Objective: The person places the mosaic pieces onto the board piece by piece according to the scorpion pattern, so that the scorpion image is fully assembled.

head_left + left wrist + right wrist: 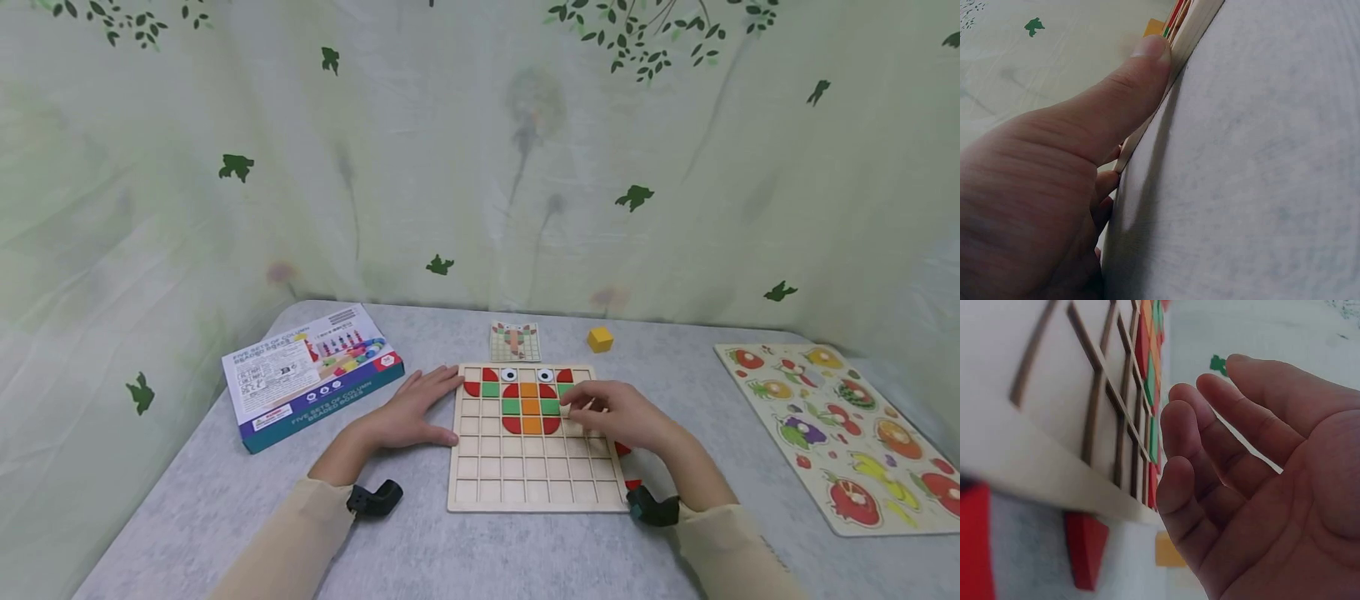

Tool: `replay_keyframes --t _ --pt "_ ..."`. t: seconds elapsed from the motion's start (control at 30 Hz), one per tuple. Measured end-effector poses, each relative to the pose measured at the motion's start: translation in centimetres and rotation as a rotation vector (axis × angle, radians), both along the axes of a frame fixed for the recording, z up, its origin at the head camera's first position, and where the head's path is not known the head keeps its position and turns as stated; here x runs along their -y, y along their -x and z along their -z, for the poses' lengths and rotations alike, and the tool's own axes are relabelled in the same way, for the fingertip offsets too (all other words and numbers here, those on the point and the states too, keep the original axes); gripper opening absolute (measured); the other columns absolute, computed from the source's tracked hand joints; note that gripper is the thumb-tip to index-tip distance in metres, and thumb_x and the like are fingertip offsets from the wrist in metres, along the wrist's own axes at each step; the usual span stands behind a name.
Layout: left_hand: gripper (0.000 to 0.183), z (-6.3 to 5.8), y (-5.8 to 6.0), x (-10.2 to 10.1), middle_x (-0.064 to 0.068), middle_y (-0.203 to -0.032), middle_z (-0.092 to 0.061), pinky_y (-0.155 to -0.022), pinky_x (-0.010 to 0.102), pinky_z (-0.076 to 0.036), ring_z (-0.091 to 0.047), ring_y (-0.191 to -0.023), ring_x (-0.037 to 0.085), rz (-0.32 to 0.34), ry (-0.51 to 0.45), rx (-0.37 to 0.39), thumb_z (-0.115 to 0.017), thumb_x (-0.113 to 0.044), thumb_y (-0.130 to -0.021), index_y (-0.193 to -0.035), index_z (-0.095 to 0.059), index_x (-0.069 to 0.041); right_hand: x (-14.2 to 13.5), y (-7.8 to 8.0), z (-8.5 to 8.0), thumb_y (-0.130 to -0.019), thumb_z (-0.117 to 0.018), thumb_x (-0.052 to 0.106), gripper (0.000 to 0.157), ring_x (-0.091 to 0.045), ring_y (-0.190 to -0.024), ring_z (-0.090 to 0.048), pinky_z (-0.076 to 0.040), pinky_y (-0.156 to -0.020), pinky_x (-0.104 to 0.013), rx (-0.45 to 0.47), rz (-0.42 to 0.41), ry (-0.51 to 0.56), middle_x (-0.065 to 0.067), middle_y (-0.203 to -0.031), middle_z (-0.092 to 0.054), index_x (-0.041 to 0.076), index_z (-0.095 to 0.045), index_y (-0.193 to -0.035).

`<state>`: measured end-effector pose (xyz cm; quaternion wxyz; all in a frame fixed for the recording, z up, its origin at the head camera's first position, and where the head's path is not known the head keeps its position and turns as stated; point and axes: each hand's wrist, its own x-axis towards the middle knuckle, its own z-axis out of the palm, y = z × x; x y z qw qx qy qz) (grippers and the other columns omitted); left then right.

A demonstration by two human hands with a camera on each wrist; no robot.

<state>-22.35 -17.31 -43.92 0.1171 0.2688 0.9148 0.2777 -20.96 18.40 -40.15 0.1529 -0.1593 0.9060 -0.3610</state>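
A wooden grid board (495, 469) lies flat on the table. Its upper rows hold red, green and orange tiles (530, 406) and two round eye tiles (545, 376). My left hand (408, 414) rests against the board's left edge, fingers stretched out and the thumb (1138, 69) touching the rim in the left wrist view. Over the board's upper right is my right hand (618, 408), its fingertips right at a green tile (564, 389). Seen from the right wrist, its fingers (1179, 428) are loosely bent, with nothing between them and the thumb.
A pattern card (514, 342) lies beyond the board, with a yellow block (599, 339) to its right. Red pieces (1085, 550) lie beside the board's right edge, partly hidden by it. A toy box (311, 375) sits at left, a fruit puzzle board (817, 467) at right.
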Motion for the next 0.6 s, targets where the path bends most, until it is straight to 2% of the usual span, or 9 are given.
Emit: replay_keyframes --t 0.13,0.4,0.6 --pt "0.097 0.1 0.0 0.1 0.006 -0.169 -0.019 -0.127 0.056 0.001 -0.009 -0.158 0.031 0.002 0.008 0.0 -0.077 -0.053 -0.082 -0.158 -0.03 -0.017 -1.0 0.2 -0.4 -0.095 -0.068 0.023 0.022 -0.019 -0.088 -0.06 -0.053 -0.074 -0.029 -0.012 0.026 -0.029 -0.001 -0.104 -0.067 0.019 -0.07 -0.117" --pt "0.097 0.1 0.0 0.1 0.004 -0.169 -0.019 -0.128 0.055 0.001 -0.009 -0.158 0.029 -0.001 0.012 0.003 -0.077 -0.054 -0.082 -0.159 -0.03 -0.018 -4.0 0.4 -1.2 -0.091 -0.072 0.021 0.032 -0.019 -0.097 -0.059 -0.052 -0.076 -0.029 -0.009 0.007 -0.11 -0.004 -0.115 -0.067 0.019 -0.068 -0.123" --pt "0.097 0.1 0.0 0.2 0.006 -0.169 -0.019 -0.127 0.056 0.001 -0.009 -0.158 0.031 0.006 0.01 -0.004 -0.076 -0.054 -0.082 -0.159 -0.029 -0.017 -6.1 0.5 -1.3 -0.09 -0.074 0.023 0.034 -0.02 -0.102 -0.059 -0.052 -0.079 -0.029 0.017 0.004 -0.102 -0.004 -0.12 -0.067 0.019 -0.068 -0.123"
